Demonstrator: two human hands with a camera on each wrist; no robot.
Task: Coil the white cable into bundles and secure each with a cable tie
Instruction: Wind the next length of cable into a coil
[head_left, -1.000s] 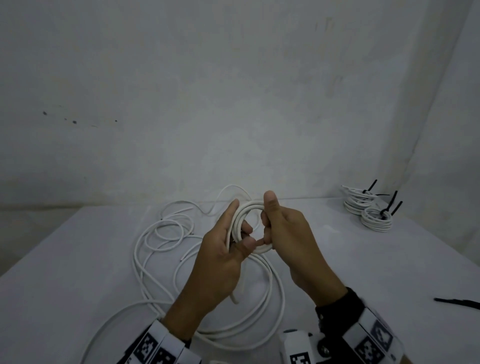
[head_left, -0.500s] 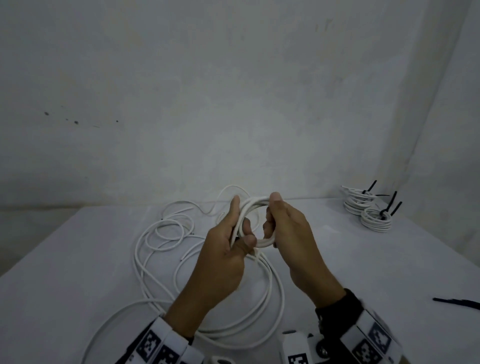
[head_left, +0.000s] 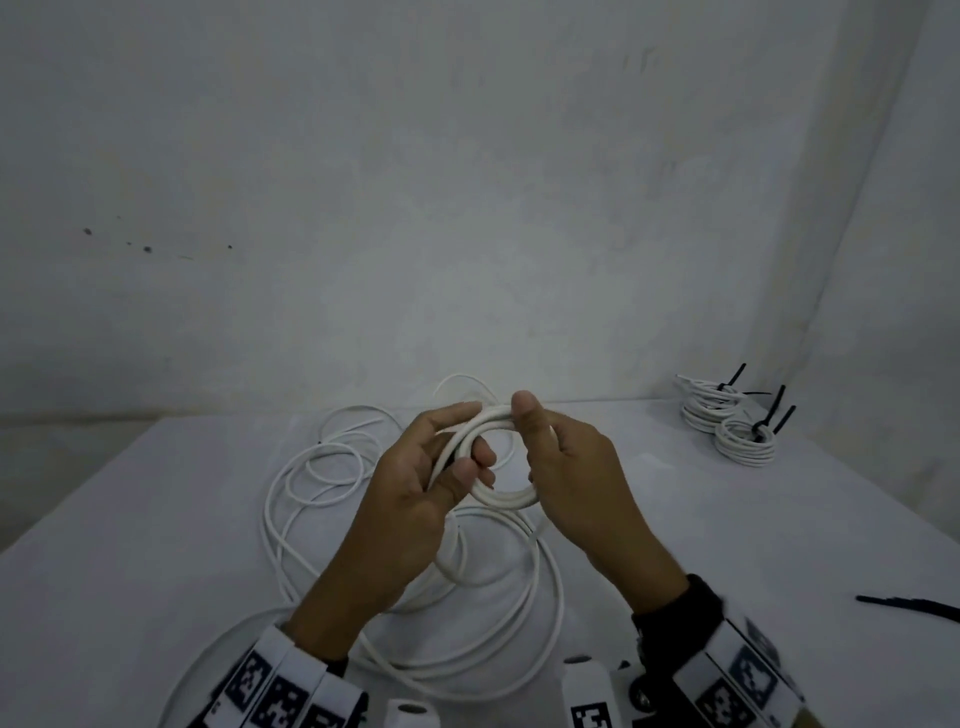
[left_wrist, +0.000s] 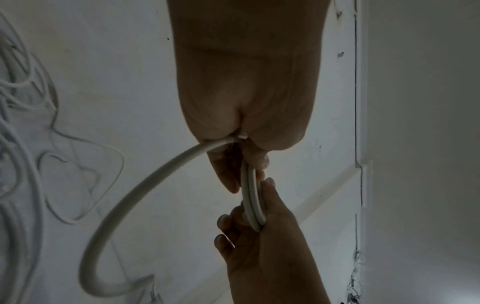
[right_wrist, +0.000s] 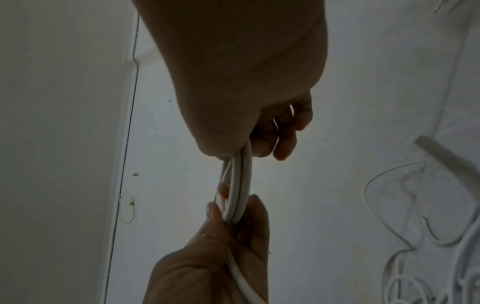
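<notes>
White table (head_left: 156, 519) | both hands grip small white cable coil (head_left: 506, 499) | fingertips partly hidden

White cable (head_left: 501, 499) coiled small, slack looping below.

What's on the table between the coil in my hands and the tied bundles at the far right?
Nothing: in the head view, bare white table separates the held coil from the tied bundles.

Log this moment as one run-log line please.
step: coiling | left hand: grips coil | right hand: grips coil | loose cable: on table | cable tie: untouched
</notes>
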